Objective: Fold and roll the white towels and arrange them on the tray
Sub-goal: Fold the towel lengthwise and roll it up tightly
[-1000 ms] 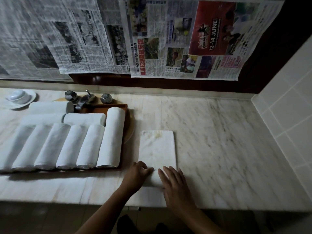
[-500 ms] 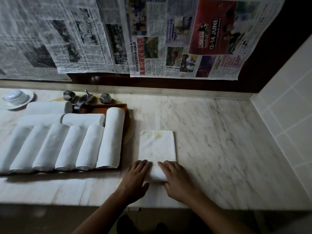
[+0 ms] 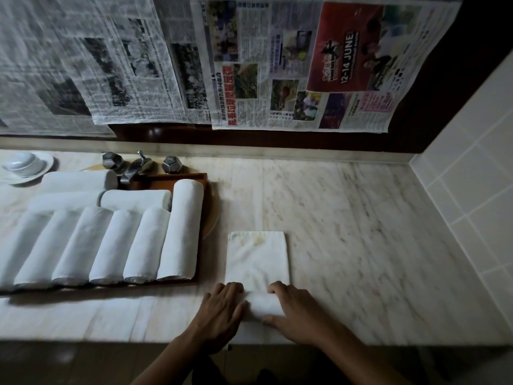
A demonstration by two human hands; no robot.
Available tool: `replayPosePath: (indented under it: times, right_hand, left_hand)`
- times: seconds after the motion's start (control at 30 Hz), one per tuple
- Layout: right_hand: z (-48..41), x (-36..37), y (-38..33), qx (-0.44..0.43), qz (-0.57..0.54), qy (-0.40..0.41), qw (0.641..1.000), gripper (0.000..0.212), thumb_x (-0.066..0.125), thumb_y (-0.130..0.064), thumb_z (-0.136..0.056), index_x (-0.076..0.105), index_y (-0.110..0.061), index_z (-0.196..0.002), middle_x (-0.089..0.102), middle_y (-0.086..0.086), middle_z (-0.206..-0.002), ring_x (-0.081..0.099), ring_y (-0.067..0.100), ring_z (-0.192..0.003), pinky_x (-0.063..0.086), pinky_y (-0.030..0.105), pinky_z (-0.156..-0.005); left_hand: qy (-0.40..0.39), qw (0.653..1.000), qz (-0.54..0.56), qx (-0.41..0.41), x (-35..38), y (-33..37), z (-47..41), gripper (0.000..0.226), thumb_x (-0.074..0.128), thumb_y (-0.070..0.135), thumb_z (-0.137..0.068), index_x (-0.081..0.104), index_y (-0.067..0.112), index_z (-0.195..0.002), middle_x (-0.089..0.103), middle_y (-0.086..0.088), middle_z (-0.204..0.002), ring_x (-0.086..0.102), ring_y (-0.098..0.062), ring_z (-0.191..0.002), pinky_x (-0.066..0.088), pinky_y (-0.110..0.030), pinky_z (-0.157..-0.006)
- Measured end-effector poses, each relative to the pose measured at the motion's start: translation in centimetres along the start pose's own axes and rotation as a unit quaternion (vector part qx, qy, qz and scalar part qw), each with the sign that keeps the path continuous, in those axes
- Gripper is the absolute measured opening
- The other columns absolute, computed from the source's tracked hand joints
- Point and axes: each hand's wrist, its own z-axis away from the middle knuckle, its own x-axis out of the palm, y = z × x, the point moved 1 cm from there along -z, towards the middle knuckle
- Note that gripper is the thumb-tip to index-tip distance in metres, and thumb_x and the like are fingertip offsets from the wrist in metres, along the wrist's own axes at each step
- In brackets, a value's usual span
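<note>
Folded towel [image 3: 256, 259] flat, near end rolled; rolled towels [image 3: 180, 232] on tray [image 3: 194, 177].

I am viewing through one head-worn camera (wide-angle), looking forward and down, close over the marble counter [image 3: 361, 232], left hand [image 3: 222, 309] and right hand [image 3: 297, 312] showing at bottom.
</note>
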Motion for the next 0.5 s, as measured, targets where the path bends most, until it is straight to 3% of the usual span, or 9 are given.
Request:
replayPosePath:
  times: [0.1,0.2,0.3,0.4,0.5]
  right_hand:
    - [-0.6,0.1,0.6,0.011,-0.036,0.000,0.999,0.055,0.057,-0.065,-0.091,0.043,-0.036,-0.135,0.054,-0.004,-0.136,0.053,0.024,-0.118,0.040,0.035,-0.095]
    - [-1.2,0.5,1.6,0.029,-0.082,0.004,0.996,0.056,0.057,-0.071,-0.084,0.047,-0.040,-0.130,0.057,-0.011,-0.130,0.056,0.017,-0.112,0.046,0.035,-0.093]
    - [-1.5,0.6,1.9,0.024,-0.112,0.027,0.993,0.058,0.057,-0.069,-0.086,0.053,-0.037,-0.135,0.056,-0.014,-0.134,0.053,0.013,-0.121,0.044,0.033,-0.101]
    - [-1.5,0.6,1.6,0.014,-0.052,0.072,0.996,0.060,0.053,-0.067,-0.091,0.054,-0.036,-0.142,0.050,-0.014,-0.141,0.045,0.014,-0.127,0.036,0.035,-0.108]
    - [-0.9,1.4,0.5,-0.028,0.015,0.181,0.983,0.049,0.065,-0.051,-0.087,0.063,-0.034,-0.132,0.057,-0.008,-0.130,0.055,0.019,-0.116,0.047,0.038,-0.099]
  left_hand:
    - [0.002,0.999,0.028,-0.023,-0.1,0.2,-0.7,0.068,0.004,0.077,-0.092,0.046,0.031,-0.118,0.051,0.015,-0.116,0.043,-0.011,-0.101,0.036,-0.039,-0.085]
    - [0.005,0.995,0.083,-0.055,0.2,-0.6,-1.7,0.055,0.020,0.074,-0.093,0.053,0.033,-0.111,0.054,0.018,-0.109,0.048,-0.010,-0.100,0.040,-0.040,-0.086]
    - [0.032,0.987,0.136,-0.078,0.2,-1.0,-2.4,0.034,0.044,0.070,-0.095,0.060,0.040,-0.098,0.057,0.017,-0.100,0.052,-0.002,-0.095,0.042,-0.029,-0.082]
    - [0.029,0.989,0.122,-0.079,-0.9,0.0,-3.1,0.007,0.061,0.043,-0.100,0.065,0.040,-0.095,0.049,0.023,-0.093,0.046,0.002,-0.087,0.040,-0.021,-0.078]
    - [0.021,0.982,0.138,-0.124,-1.1,-0.1,-4.1,0.022,0.059,0.051,-0.094,0.071,0.032,-0.098,0.062,0.015,-0.098,0.056,-0.004,-0.089,0.043,-0.024,-0.075]
